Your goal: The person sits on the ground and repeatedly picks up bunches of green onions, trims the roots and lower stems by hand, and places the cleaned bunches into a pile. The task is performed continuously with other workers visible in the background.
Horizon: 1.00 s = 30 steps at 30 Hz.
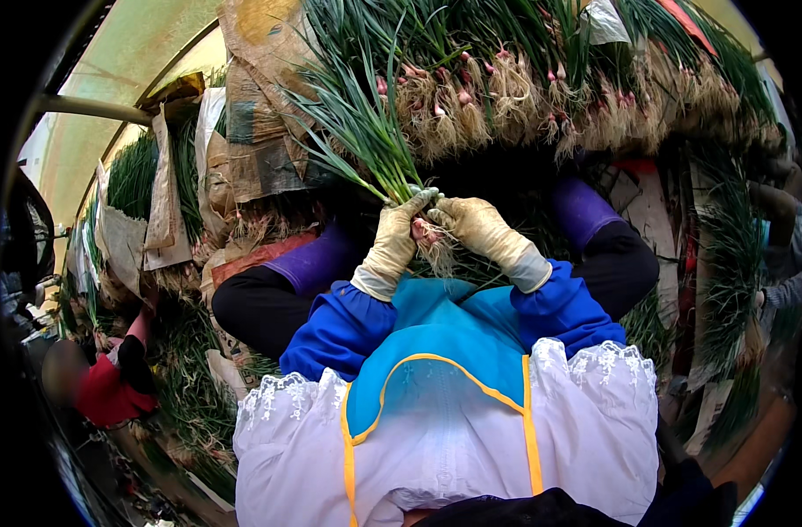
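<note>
A bunch of spring onions (366,140) stands between my two gloved hands, its green leaves fanning up and to the left. Reddish bulbs (425,232) and pale stringy roots hang below my fingers. My left hand (396,235), in a cream glove, is wrapped round the stems just above the bulbs. My right hand (487,230), gloved alike, has its fingers closed against the right side of the bunch by the bulbs. Its fingertips are partly hidden, so whether it pinches a stem or a root cannot be made out.
Ahead is a long heap of spring onions (471,92), roots facing me. Brown sacking (265,114) hangs left of it. More onions (726,255) line the right side. A person in red (115,386) sits at the left; another person's arm (779,294) shows at far right.
</note>
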Tool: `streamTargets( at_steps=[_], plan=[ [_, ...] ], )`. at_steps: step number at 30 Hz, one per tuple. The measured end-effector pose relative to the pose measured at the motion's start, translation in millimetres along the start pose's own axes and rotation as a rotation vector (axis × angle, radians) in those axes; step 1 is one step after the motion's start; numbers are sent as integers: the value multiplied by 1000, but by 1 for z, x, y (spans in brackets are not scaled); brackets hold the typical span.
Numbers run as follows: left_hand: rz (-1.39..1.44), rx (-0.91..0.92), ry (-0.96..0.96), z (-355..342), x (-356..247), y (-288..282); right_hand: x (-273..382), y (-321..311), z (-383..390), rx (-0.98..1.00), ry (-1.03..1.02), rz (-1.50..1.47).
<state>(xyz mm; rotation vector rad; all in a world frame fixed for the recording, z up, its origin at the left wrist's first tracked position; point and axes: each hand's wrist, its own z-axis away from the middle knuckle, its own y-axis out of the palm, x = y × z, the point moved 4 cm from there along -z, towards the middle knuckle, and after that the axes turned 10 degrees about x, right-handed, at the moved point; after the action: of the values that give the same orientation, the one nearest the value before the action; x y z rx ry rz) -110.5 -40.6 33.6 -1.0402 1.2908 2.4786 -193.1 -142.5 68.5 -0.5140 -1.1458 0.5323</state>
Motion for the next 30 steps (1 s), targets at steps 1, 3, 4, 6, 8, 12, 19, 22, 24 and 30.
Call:
streamTargets(
  at_steps=[1,3,4,6,8,12,19,22,24,30],
  plan=[
    [-37,-4,-6,3,-1,0,-7,2,2,107,71,142],
    [18,-25,87,6,-5,-4,-32,1,7,323,213,425],
    [5,-14,108,9,-11,-4,-43,-8,11,325,296,567],
    [-35,13,131,11,-16,-5,-42,-29,8,22,140,339],
    [-100,60,95,15,-13,0,-18,-45,4,-156,-89,-32],
    [-421,65,-15,11,-20,2,11,-41,-26,-196,-319,145],
    [-386,38,228,20,-74,-6,-60,-31,3,547,0,471],
    [-261,10,348,22,-89,-22,-144,-27,-15,569,316,653],
    [-168,84,377,24,-96,-37,-215,-27,-44,400,398,740],
    [36,-22,227,26,-82,-56,-302,67,-61,377,528,643]
  ],
)
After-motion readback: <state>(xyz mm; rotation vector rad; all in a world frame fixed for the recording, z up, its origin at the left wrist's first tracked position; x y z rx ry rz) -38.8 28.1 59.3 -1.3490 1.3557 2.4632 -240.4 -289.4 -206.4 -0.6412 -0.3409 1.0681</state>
